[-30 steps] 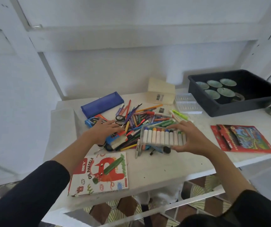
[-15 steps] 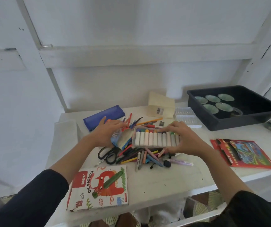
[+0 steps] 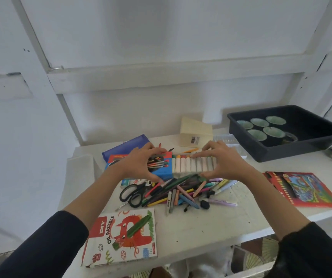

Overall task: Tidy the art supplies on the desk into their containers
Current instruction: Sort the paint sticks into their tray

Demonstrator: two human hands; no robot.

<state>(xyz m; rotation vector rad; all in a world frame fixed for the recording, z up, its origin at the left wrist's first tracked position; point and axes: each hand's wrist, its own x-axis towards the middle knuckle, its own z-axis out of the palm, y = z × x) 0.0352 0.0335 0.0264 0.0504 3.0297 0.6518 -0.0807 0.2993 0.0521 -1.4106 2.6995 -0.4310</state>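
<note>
Blue cardboard sleeve (image 3: 162,171) gripped by left hand (image 3: 139,165), fingers curled round it. Right hand (image 3: 226,161) pinches marker tray (image 3: 193,165) at its edges, tray end at sleeve mouth, above loose pens (image 3: 181,192). Likely aligned for sliding in.

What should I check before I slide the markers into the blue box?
1. Left hand grips the blue box: ok.
2. Right hand holds the marker tray by both long edges: ok.
3. Tray's end meets the box's open end: ok.
4. Markers sit in an even row: ok.
5. Nothing inside the box blocks the way: cannot tell.
6. Loose pens on the desk put away: not ok.
</note>
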